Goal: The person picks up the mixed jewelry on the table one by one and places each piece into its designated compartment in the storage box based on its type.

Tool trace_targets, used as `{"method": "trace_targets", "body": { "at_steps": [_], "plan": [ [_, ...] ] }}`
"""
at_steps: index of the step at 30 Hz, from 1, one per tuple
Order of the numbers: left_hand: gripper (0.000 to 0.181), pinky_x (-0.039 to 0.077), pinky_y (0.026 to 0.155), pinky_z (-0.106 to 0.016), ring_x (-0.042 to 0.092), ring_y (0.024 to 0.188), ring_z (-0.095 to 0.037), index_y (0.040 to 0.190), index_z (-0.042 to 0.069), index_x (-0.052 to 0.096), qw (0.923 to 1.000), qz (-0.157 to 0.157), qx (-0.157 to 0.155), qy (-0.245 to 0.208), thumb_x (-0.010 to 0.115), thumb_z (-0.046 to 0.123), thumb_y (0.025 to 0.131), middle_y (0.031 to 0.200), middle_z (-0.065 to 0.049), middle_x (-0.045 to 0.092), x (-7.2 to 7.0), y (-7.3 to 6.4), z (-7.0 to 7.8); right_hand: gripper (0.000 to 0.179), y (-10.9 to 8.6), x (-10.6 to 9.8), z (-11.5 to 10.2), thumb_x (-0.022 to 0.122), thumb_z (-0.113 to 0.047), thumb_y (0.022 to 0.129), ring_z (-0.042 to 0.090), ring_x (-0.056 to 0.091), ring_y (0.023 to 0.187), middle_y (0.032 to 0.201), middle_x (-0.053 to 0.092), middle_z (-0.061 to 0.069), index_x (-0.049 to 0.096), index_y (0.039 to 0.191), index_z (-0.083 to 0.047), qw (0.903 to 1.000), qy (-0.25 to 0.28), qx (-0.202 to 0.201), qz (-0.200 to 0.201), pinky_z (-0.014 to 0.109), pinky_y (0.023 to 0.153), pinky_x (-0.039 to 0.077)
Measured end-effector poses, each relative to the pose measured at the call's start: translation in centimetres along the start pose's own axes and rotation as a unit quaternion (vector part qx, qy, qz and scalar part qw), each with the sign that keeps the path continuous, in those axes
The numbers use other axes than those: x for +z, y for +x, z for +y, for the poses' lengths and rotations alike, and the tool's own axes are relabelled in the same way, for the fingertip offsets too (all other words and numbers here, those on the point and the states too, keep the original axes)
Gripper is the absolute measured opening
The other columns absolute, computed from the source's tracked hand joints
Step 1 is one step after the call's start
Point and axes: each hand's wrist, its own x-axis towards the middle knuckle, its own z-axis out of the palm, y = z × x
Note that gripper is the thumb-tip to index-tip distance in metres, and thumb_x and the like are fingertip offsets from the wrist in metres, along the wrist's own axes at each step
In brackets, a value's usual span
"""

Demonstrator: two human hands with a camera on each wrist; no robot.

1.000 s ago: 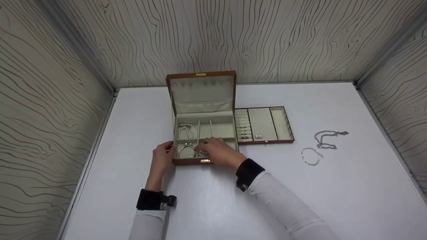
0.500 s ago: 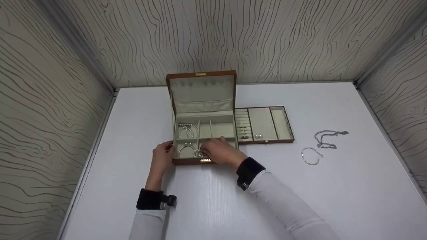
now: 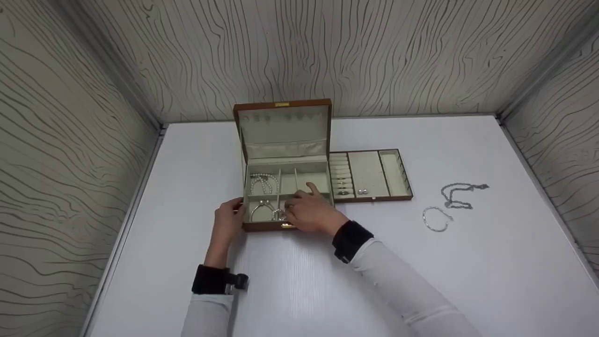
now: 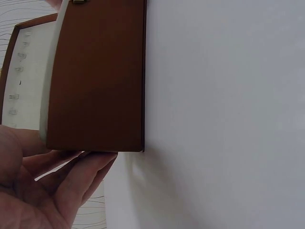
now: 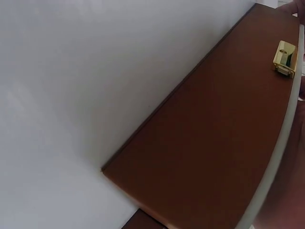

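A brown jewelry box (image 3: 266,226) stands with its lid (image 3: 283,126) raised, showing a cream, divided interior. My left hand (image 3: 228,220) rests its fingers against the box's left side, seen closely in the left wrist view. My right hand (image 3: 309,210) reaches over the front wall, its fingers bent down into the front compartments and one finger raised. Close to those fingers, small pale beads (image 3: 279,215) show; the fingertips are hidden, so I cannot tell whether they hold anything. A bangle (image 3: 263,210) lies in the front left compartment, and a pearl strand (image 3: 263,182) lies behind it.
A shallow tray (image 3: 367,164) with ring rolls and a pair of round earrings (image 3: 362,191) adjoins the box's right side. Farther right on the white table (image 3: 290,290) lie a silver chain (image 3: 457,189) and an open bangle (image 3: 436,220). Patterned walls enclose the table.
My right hand shifts slightly to the right within the box and lifts one finger. More of the pale beads came into view beside it. The left hand keeps its place.
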Motion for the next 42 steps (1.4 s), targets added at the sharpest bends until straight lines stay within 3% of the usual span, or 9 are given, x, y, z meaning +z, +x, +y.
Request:
{"method": "trace_targets", "body": {
  "at_steps": [6, 9, 16, 21, 23, 26, 29, 35, 42],
  "plan": [
    [0.035, 0.055, 0.076, -0.036, 0.064, 0.100, -0.028, 0.131, -0.005, 0.058, 1.0000, 0.000, 0.002, 0.002, 0.055, 0.011, 0.099, 0.116, -0.021, 0.066, 0.0, 0.0, -0.1, 0.037, 0.1, 0.2, -0.1, 0.039, -0.034, 0.105, 0.021, 0.053, 0.121, 0.124, 0.064, -0.001, 0.070, 0.115, -0.017, 0.9993, 0.007, 0.002, 0.036, 0.053, 0.114, 0.019],
    [0.035, 0.055, 0.077, -0.036, 0.064, 0.101, -0.027, 0.130, -0.005, 0.059, 1.0000, 0.002, 0.003, 0.001, 0.055, 0.011, 0.099, 0.116, -0.020, 0.066, -0.1, 0.0, -0.1, 0.033, 0.2, 0.1, -0.4, 0.043, -0.032, 0.105, 0.021, 0.055, 0.120, 0.127, 0.063, 0.001, 0.065, 0.124, -0.018, 0.9975, 0.043, -0.013, 0.054, 0.051, 0.112, 0.023],
    [0.036, 0.055, 0.074, -0.035, 0.063, 0.100, -0.027, 0.131, -0.004, 0.059, 1.0000, -0.003, -0.002, -0.002, 0.054, 0.012, 0.100, 0.116, -0.020, 0.066, 0.0, 0.0, 0.0, 0.040, 0.0, -0.2, -1.1, 0.036, -0.039, 0.106, 0.019, 0.053, 0.120, 0.125, 0.063, -0.001, 0.057, 0.138, -0.029, 0.9960, 0.068, -0.053, 0.025, 0.054, 0.110, 0.023],
    [0.037, 0.055, 0.072, -0.033, 0.063, 0.100, -0.026, 0.134, -0.002, 0.057, 0.9997, -0.013, -0.020, -0.001, 0.053, 0.013, 0.101, 0.118, -0.018, 0.064, 0.0, 0.1, 0.0, 0.038, -0.3, -0.3, -0.9, 0.036, -0.037, 0.106, 0.017, 0.056, 0.116, 0.119, 0.065, -0.004, 0.068, 0.122, -0.024, 0.9947, 0.088, -0.044, 0.031, 0.053, 0.112, 0.022],
    [0.037, 0.055, 0.073, -0.033, 0.063, 0.101, -0.025, 0.134, -0.002, 0.056, 0.9996, -0.015, -0.025, -0.001, 0.053, 0.014, 0.101, 0.119, -0.018, 0.064, 0.0, 0.0, 0.1, 0.037, -0.4, -0.2, -0.6, 0.037, -0.034, 0.106, 0.015, 0.058, 0.109, 0.108, 0.067, -0.006, 0.072, 0.104, -0.021, 0.9937, 0.096, -0.042, 0.039, 0.050, 0.111, 0.025],
    [0.037, 0.055, 0.074, -0.033, 0.063, 0.102, -0.025, 0.135, -0.001, 0.056, 0.9995, -0.016, -0.028, -0.002, 0.053, 0.015, 0.101, 0.120, -0.017, 0.064, 0.0, 0.1, 0.1, 0.036, -0.5, -0.1, -0.2, 0.041, -0.029, 0.104, 0.011, 0.058, 0.091, 0.085, 0.062, -0.010, 0.063, 0.077, -0.020, 0.9922, 0.108, -0.043, 0.047, 0.048, 0.108, 0.029],
    [0.037, 0.055, 0.074, -0.033, 0.063, 0.103, -0.025, 0.135, -0.002, 0.056, 0.9996, -0.015, -0.026, 0.001, 0.053, 0.014, 0.101, 0.120, -0.018, 0.064, 0.0, 0.1, 0.2, 0.038, -0.6, 0.1, 0.1, 0.043, -0.026, 0.103, 0.009, 0.055, 0.082, 0.073, 0.053, -0.011, 0.049, 0.066, -0.022, 0.9908, 0.121, -0.041, 0.045, 0.048, 0.109, 0.029],
    [0.037, 0.055, 0.075, -0.034, 0.062, 0.104, -0.025, 0.135, -0.001, 0.056, 0.9995, -0.017, -0.028, 0.003, 0.052, 0.015, 0.102, 0.121, -0.017, 0.063, -0.1, 0.0, 0.2, 0.034, -0.7, 0.1, 0.1, 0.043, -0.024, 0.103, 0.009, 0.055, 0.084, 0.077, 0.054, -0.012, 0.054, 0.071, -0.022, 0.9896, 0.124, -0.054, 0.048, 0.048, 0.110, 0.030],
    [0.037, 0.055, 0.074, -0.034, 0.062, 0.103, -0.026, 0.134, -0.002, 0.057, 0.9996, -0.016, -0.024, -0.002, 0.053, 0.014, 0.101, 0.120, -0.018, 0.064, -0.1, 0.1, 0.1, 0.025, -0.9, 0.0, -0.3, 0.048, -0.023, 0.103, 0.012, 0.063, 0.098, 0.103, 0.068, -0.005, 0.072, 0.101, -0.015, 0.9830, 0.163, -0.064, 0.055, 0.037, 0.099, 0.045]
  ]
}}
